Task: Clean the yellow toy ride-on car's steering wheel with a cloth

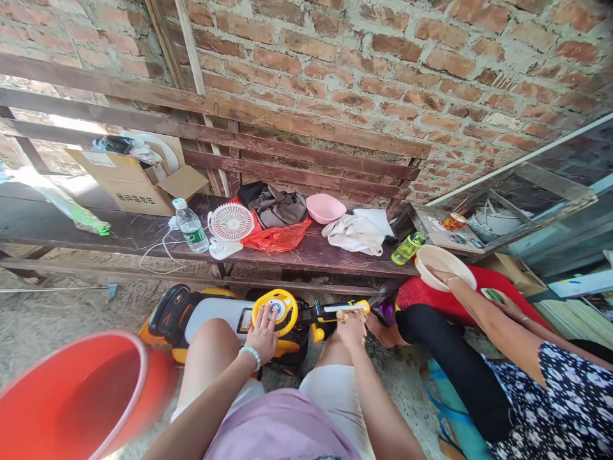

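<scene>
A yellow, orange and white toy ride-on car (pixel 211 316) lies on the ground in front of my knees, under a dark wooden bench (pixel 335 252). My left hand (pixel 262 331) rests with fingers spread on its yellow steering wheel (pixel 278 310). My right hand (pixel 351 324) is closed around a pale stick-like tool (pixel 352 308) by the car's yellow and black front part. A white bead bracelet sits on my left wrist.
An orange bucket (pixel 81 396) stands at lower left. On the bench lie a cardboard box (pixel 131 182), water bottle (pixel 190 225), small white fan (pixel 230 223), red bag, pink bowl (pixel 325 207) and white cloth. At right, another person's hand (pixel 443 276) holds a white bowl.
</scene>
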Available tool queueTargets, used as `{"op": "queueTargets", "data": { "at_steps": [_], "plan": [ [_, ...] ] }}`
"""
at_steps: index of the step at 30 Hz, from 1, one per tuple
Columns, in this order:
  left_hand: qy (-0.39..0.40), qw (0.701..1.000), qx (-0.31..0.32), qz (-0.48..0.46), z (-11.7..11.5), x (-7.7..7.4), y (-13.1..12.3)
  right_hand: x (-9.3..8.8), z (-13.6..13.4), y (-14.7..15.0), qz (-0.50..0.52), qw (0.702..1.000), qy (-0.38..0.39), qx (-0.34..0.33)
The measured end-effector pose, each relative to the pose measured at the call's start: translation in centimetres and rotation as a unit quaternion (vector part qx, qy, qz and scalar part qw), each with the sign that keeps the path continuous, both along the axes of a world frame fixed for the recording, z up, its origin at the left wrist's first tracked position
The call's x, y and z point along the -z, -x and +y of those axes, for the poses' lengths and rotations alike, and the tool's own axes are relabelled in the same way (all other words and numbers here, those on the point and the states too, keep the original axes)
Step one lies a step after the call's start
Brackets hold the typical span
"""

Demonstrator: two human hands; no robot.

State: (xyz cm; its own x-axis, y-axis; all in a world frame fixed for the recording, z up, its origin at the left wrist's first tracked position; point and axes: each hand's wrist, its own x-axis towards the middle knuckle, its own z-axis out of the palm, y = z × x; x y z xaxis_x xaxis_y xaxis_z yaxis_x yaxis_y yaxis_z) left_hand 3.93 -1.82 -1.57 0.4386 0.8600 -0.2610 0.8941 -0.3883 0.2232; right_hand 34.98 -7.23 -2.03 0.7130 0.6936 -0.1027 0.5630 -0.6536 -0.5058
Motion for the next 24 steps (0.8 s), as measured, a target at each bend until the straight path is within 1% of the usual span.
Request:
{"op": "queueTargets", "data": {
  "at_steps": [1, 2, 3, 5, 7, 9, 11, 12, 14, 16, 18, 19, 21, 24],
  "plan": [
    [-0.002, 1.000, 0.001, 0.000, 0.0, 0.0, 0.0, -0.1, 0.3, 1.4, -0.029, 0.999, 0.023, -0.028],
    [-0.003, 1.000, 0.001, 0.000, 0.0, 0.0, 0.0, -0.1, 0.4, 2.7, -0.070, 0.993, 0.058, -0.073],
    [-0.004, 1.000, 0.001, -0.001, 0.0, 0.1, 0.0, -0.2, 0.3, 3.8, -0.091, 0.987, 0.074, -0.113],
    [-0.004, 1.000, 0.000, -0.003, 0.0, 0.0, 0.0, -0.5, -0.5, 5.0, -0.131, 0.964, 0.103, -0.209],
    [-0.003, 1.000, -0.003, -0.005, 0.0, 0.0, 0.0, -0.8, -1.6, 5.1, -0.134, 0.946, 0.105, -0.277],
    [0.000, 1.000, -0.003, -0.006, 0.0, 0.0, 0.1, -1.2, -2.3, 4.1, -0.127, 0.936, 0.106, -0.310],
    [0.003, 1.000, 0.000, -0.012, 0.0, 0.1, 0.2, -1.6, -2.4, 2.5, -0.127, 0.934, 0.113, -0.315],
    [0.003, 1.000, 0.001, -0.016, 0.0, 0.1, 0.2, -1.8, -2.2, 1.6, -0.132, 0.936, 0.117, -0.305],
    [0.002, 1.000, 0.002, -0.024, 0.1, 0.1, 0.2, -2.0, -1.6, 0.2, -0.140, 0.946, 0.140, -0.257],
    [0.006, 1.000, -0.002, -0.021, 0.1, 0.0, 0.2, -2.0, -0.8, -0.5, -0.135, 0.956, 0.167, -0.199],
    [0.015, 1.000, -0.004, -0.011, 0.1, -0.3, 0.2, -1.9, -0.2, -0.5, -0.129, 0.961, 0.183, -0.162],
    [0.018, 1.000, -0.003, -0.007, 0.0, -0.5, 0.1, -1.8, -0.1, -0.3, -0.129, 0.962, 0.185, -0.154],
    [0.016, 1.000, 0.000, -0.003, 0.0, -0.7, 0.0, -1.5, -0.2, 0.6, -0.132, 0.962, 0.173, -0.166],
    [0.008, 1.000, 0.000, -0.002, -0.1, -0.8, 0.0, -1.1, -0.9, 2.3, -0.117, 0.956, 0.116, -0.241]
  ]
}}
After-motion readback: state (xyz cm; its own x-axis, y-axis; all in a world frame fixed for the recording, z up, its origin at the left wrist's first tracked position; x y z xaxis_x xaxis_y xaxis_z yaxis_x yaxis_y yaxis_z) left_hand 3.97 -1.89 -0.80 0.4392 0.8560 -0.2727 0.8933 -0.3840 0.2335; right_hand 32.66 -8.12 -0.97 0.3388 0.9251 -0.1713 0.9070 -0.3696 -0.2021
